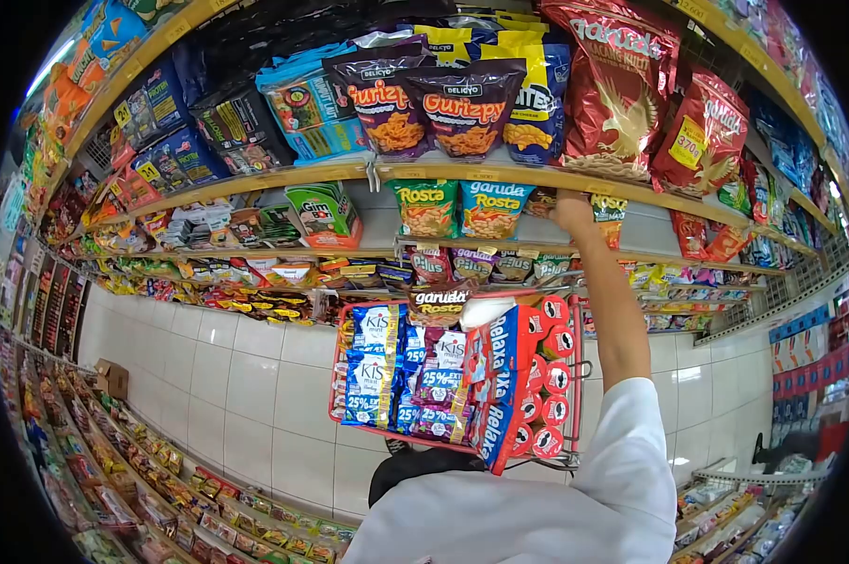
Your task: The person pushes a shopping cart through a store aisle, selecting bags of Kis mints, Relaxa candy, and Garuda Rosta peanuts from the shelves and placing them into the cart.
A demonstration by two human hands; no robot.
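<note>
My right hand [571,212] reaches onto the second shelf, just below the edge of the shelf above. Its fingers are mostly hidden, and I cannot tell if they grip anything. A brown snack packet [541,203] lies right beside the fingers. Left of it stand a blue Garuda Rosta bag [491,209] and a green Rosta bag [428,209]; another Rosta bag [609,209] is partly behind my wrist. Below my arm, the red-rimmed cart [336,390] carries Kis mint bags [372,376], Relaxa bags [500,385], several red canisters [557,378] and a brown Garuda Rosta bag [439,303]. My left hand is out of view.
Purple Gurizpy bags [466,105] and large red Garuda peanut bags [619,89] fill the upper shelf. Lower shelves hold Pilus packs [472,265]. A tiled floor [255,381] runs left of the cart, with a cardboard box [112,379] and another snack rack [152,479] along it.
</note>
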